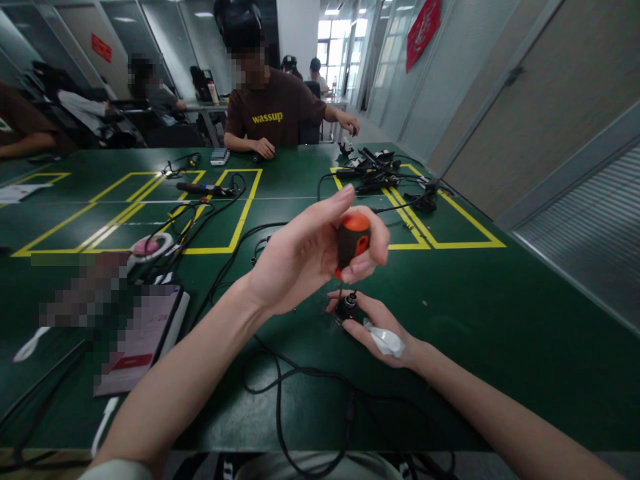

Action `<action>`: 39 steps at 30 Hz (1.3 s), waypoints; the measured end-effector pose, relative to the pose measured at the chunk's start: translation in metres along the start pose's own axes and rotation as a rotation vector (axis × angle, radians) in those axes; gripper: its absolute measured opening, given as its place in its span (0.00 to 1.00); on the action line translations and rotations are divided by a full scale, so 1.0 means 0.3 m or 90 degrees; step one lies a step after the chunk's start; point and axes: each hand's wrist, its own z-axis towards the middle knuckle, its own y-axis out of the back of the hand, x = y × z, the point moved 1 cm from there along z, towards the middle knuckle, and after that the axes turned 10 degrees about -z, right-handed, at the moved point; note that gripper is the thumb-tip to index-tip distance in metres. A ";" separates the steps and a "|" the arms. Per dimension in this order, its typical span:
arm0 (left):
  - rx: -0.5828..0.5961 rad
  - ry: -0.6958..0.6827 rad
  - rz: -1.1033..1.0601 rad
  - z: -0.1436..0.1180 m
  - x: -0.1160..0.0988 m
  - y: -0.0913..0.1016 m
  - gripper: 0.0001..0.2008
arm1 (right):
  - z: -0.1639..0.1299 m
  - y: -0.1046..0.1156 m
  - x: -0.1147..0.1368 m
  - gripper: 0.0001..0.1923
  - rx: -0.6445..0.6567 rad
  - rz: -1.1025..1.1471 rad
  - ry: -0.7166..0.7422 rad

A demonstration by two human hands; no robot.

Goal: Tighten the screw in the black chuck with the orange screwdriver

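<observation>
A big green surface [500, 313] has yellow lines [450, 227] on it. Grey walls [550, 87] stand on the right, with a red sign [423, 30] up high. Bright windows [340, 40] shine far back under ceiling lights [203, 14].

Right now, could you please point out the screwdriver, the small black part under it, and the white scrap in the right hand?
screwdriver [353, 241], head view, on its orange-and-black handle.
small black part [346, 309], head view, on its top.
white scrap [384, 340], head view, on its middle.
</observation>
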 end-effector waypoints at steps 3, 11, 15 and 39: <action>-0.027 -0.010 -0.033 0.006 0.003 0.000 0.24 | -0.001 0.000 -0.002 0.18 -0.001 -0.002 0.007; -0.038 -0.021 -0.043 0.011 0.012 0.006 0.24 | -0.003 -0.006 -0.008 0.18 -0.007 -0.009 0.018; -0.032 -0.056 -0.011 0.006 0.017 0.001 0.19 | -0.002 -0.006 -0.005 0.18 -0.008 -0.010 0.008; -0.045 -0.041 -0.014 0.011 0.019 0.009 0.20 | 0.002 -0.002 -0.002 0.17 -0.006 -0.010 0.006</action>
